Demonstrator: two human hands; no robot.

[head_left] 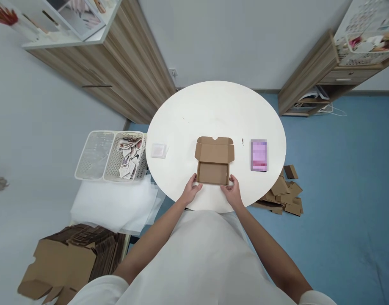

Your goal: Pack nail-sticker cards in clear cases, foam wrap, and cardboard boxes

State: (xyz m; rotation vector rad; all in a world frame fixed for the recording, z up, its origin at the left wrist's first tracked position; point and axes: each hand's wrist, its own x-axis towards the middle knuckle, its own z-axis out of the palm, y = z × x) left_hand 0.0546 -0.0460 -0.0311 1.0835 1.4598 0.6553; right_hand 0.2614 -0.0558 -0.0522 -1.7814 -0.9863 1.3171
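Observation:
A small brown cardboard mailer box sits near the front edge of the round white table, its lid raised and leaning back with the side flaps spread. Nothing shows inside it. My left hand grips the near left corner, thumb at the front wall and fingers along the side. At the near right corner, my right hand holds the box in the same way. To the right lies a pink-purple packet, its face blurred. On the left side of the table is a small stack of clear plastic sleeves.
White baskets left of the table include one with printed paper pieces. White foam sheets and stacked flat cardboard boxes lie below. Folded cardboard is on the floor at right. Wooden cabinets flank the back.

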